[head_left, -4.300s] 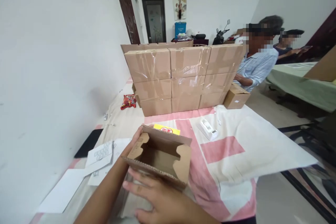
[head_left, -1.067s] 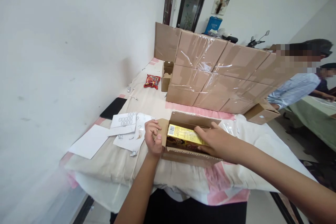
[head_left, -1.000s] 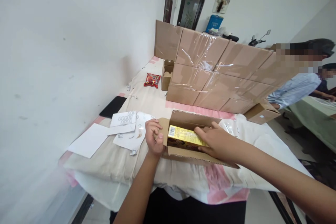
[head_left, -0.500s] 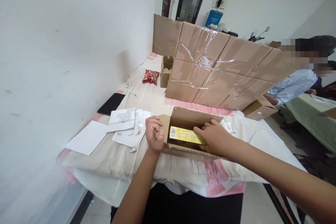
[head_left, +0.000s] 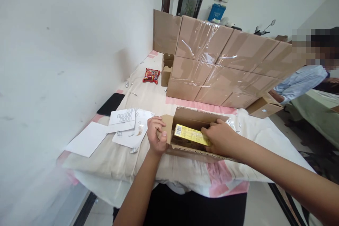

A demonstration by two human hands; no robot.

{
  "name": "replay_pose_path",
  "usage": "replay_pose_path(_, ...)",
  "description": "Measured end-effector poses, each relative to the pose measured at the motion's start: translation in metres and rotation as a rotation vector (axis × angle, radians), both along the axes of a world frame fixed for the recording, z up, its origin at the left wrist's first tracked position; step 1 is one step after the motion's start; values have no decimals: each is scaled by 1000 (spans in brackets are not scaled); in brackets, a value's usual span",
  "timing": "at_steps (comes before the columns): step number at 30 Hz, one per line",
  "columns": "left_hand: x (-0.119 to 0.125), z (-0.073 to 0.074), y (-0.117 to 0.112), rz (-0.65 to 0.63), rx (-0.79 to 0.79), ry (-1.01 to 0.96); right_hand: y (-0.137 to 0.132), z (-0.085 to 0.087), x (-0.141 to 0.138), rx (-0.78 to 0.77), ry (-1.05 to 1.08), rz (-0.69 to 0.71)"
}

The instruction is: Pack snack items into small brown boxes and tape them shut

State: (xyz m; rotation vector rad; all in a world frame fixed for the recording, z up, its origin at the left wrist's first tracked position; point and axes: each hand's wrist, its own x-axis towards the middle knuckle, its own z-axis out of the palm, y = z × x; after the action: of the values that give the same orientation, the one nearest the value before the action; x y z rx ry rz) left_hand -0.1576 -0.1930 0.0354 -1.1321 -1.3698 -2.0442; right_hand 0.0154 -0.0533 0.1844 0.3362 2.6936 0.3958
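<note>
An opened cardboard box (head_left: pixel 201 115) sits near the table's front edge, its top flaps apart. Inside it lies a yellow carton (head_left: pixel 191 134) with a barcode at its left end. My right hand (head_left: pixel 221 137) reaches into the box, its fingers closed around the carton's right end; some fingertips are hidden. At the box's left side, my left hand (head_left: pixel 156 136) is curled around the short end flap (head_left: pixel 167 125), with the thumb toward me.
Printed paper (head_left: pixel 123 119), a white sheet (head_left: pixel 88 139) and a black flat item (head_left: pixel 111 104) lie left. Farther back are a red snack packet (head_left: pixel 151 75), a small open carton (head_left: pixel 166 74) and taped stacked boxes (head_left: pixel 209 67). A person in a blue sleeve (head_left: pixel 302 81) stands right.
The yellow carton and my right hand have shifted slightly to the right inside the cardboard box. My left hand stays at the flap.
</note>
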Motion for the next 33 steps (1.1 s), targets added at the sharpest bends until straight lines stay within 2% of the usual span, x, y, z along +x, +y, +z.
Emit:
replay_pose_path(5,0,-2,0,2,-40,6,3,3,1,-22,-5,7)
replay_pose_path(8,0,-3,-1,17,-60,4,7,11,4,-79,8,-27)
replay_pose_path(11,0,-4,-1,10,-62,7,15,20,13,-253,143,-66)
replay_pose_path(14,1,-6,2,-27,-17,1,28,20,34,-459,424,-65)
replay_pose_path(16,1,-6,4,-51,48,-27,35,9,53,-536,693,-84)
replay_pose_path(18,1,-5,4,-146,62,-26,40,-9,74,-604,910,-160)
replay_pose_path(21,-1,0,1,-396,-172,134,43,-44,102,-800,1034,-250)
replay_pose_path(22,-2,2,-1,-444,-263,196,44,-56,108,-882,1068,-249)
replay_pose_path(24,-2,5,-2,-444,-344,243,45,-78,116,-1033,1178,-223)
replay_pose_path(26,0,4,-3,-412,-328,201,43,-95,116,-1120,1269,-219)
replay_pose_path(28,2,0,-2,-417,-321,122,39,-108,110,-1116,1320,-246)
replay_pose_path(31,5,-8,1,-477,-317,11,33,-120,94,-1066,1358,-282)
replay_pose_path(33,7,-10,4,-525,-332,-42,31,-125,82,-1110,1402,-280)
